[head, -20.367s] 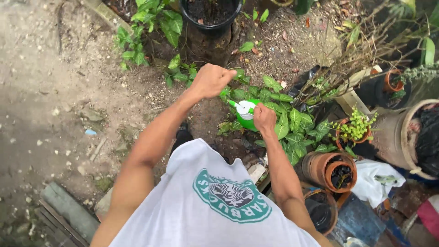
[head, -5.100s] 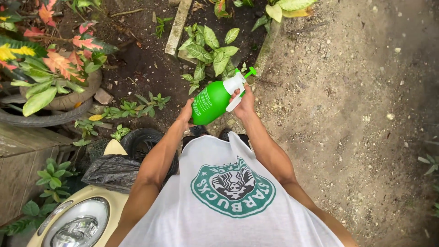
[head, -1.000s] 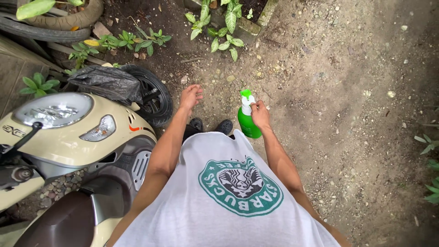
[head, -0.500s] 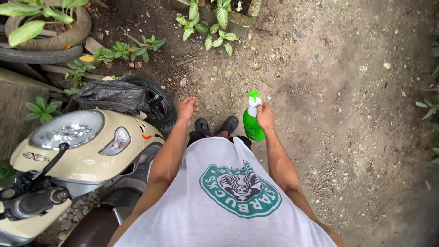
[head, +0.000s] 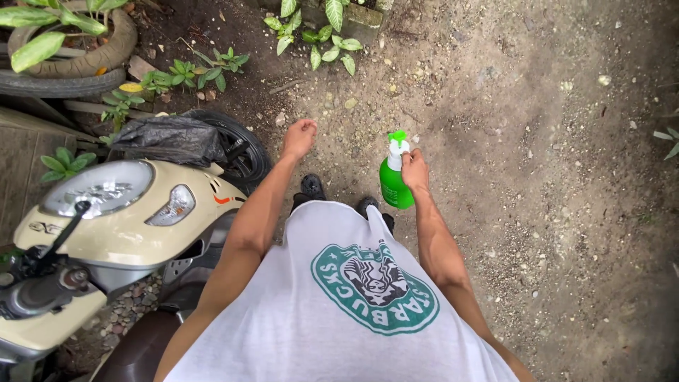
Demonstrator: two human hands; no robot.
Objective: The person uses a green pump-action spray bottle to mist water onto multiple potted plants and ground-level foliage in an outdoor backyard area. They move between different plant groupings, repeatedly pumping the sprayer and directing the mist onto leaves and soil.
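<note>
My right hand (head: pixel 414 170) grips the white neck of a green spray bottle (head: pixel 393 182), which hangs upright at my side above the dirt ground (head: pixel 537 141). My left hand (head: pixel 299 136) holds nothing; its fingers are loosely curled and it hangs just right of a scooter's front wheel (head: pixel 237 148). My dark shoes (head: pixel 311 187) show below both hands, under my white shirt with a green round print (head: pixel 375 286).
A cream scooter (head: pixel 106 219) with round headlight and handlebar stands close on my left, a black plastic bag (head: pixel 168 138) draped over its front. Leafy plants (head: pixel 318 32) and an old tyre planter (head: pixel 67 56) line the top edge. Bare gravelly dirt spreads right.
The view has swung from the plants to the scooter and open dirt. My right hand has lowered the spray bottle to my side; my left hand has left the bottle and hangs free.
</note>
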